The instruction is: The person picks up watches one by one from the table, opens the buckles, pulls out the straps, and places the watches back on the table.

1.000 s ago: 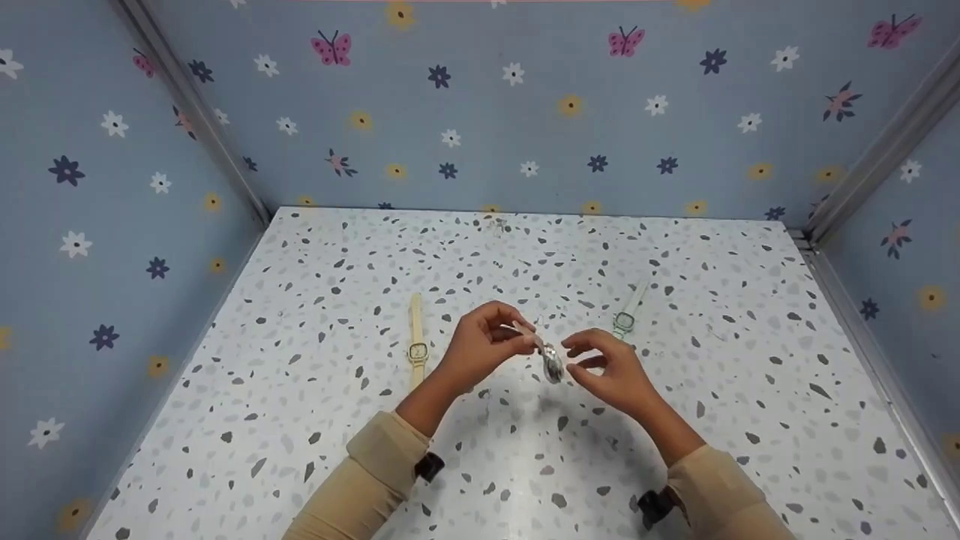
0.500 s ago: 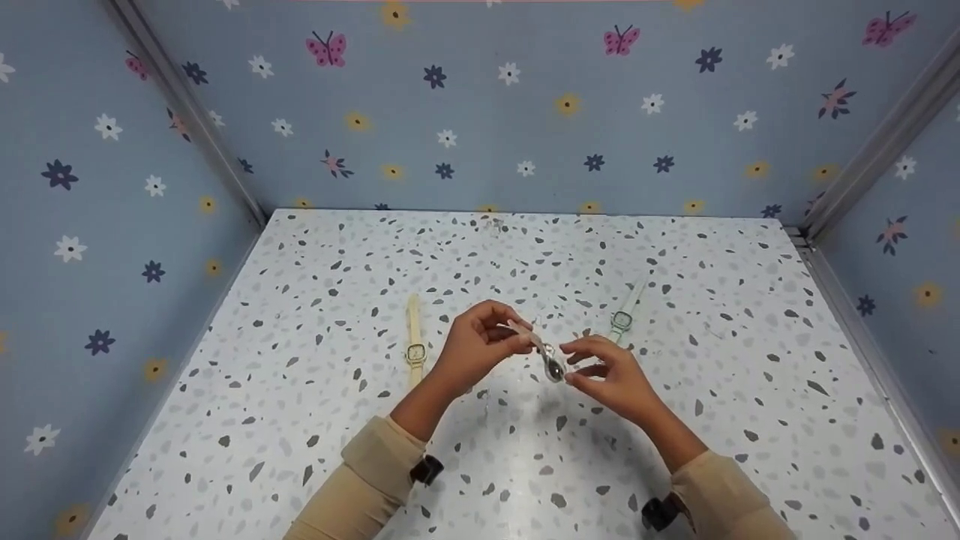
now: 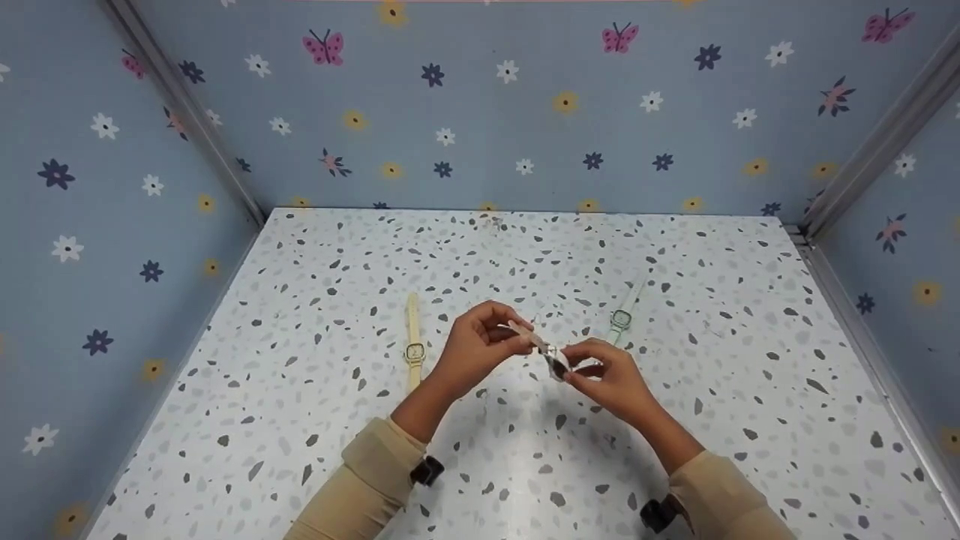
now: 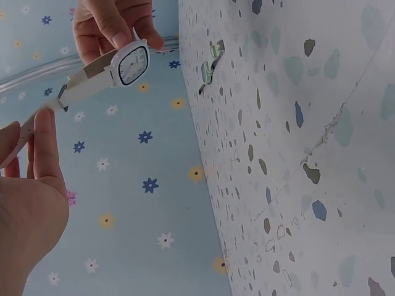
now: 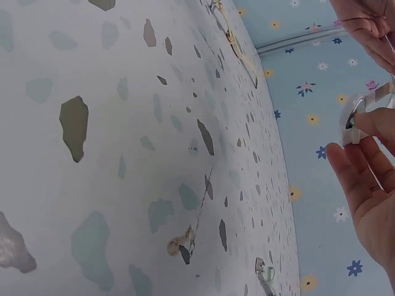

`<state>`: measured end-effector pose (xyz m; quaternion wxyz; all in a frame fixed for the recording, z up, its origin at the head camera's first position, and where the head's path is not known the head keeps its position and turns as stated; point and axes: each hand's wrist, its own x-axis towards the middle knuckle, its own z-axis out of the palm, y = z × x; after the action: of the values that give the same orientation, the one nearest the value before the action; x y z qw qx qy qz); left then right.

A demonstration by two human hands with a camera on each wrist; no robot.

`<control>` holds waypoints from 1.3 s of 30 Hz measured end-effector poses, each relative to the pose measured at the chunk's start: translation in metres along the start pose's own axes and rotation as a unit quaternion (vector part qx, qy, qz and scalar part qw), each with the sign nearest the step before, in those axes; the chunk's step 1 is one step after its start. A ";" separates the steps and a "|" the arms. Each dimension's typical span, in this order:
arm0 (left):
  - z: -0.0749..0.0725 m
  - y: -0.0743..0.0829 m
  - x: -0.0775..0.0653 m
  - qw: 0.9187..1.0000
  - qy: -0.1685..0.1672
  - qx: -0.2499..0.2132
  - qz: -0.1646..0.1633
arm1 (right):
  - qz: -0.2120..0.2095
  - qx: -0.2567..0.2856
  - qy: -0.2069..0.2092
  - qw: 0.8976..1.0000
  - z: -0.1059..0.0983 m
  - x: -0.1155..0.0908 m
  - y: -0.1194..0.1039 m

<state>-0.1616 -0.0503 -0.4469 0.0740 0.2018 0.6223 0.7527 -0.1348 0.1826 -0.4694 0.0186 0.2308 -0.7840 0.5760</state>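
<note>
Between both hands, a white wristwatch is held above the table. Its square dial faces the left wrist camera. My left hand pinches the strap towards one end. The fingers and thumb of my right hand pinch the watch case, seen edge-on in the right wrist view. A cream wristwatch lies on the table left of my left hand, its lower strap partly hidden by the arm. Beyond my right hand lies a pale green wristwatch, part of its strap hidden.
The speckled white table is enclosed by blue flower-printed panels at the back and both sides. Metal posts stand at the back corners. Dark wrist cameras sit at both cuffs.
My right hand has moved slightly left and closed its fingertips on the watch case, where a gap showed before. The left hand keeps its pinch on the strap. The two table watches stay put.
</note>
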 end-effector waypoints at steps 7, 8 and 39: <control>-0.002 0.005 0.000 0.999 0.016 0.050 -0.011 | 0.016 -0.005 0.010 1.000 -0.004 0.003 -0.004; -0.002 0.004 -0.001 0.998 0.016 0.053 -0.010 | 0.021 -0.008 0.011 1.000 -0.005 0.004 -0.004; 0.003 -0.046 0.009 0.991 -0.022 0.127 -0.026 | 0.060 0.039 0.034 0.997 0.004 0.015 -0.005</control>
<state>-0.1749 -0.0342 -0.4887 0.0814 0.2099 0.7161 0.6608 -0.1450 0.1731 -0.4615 0.0013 0.1640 -0.7726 0.6133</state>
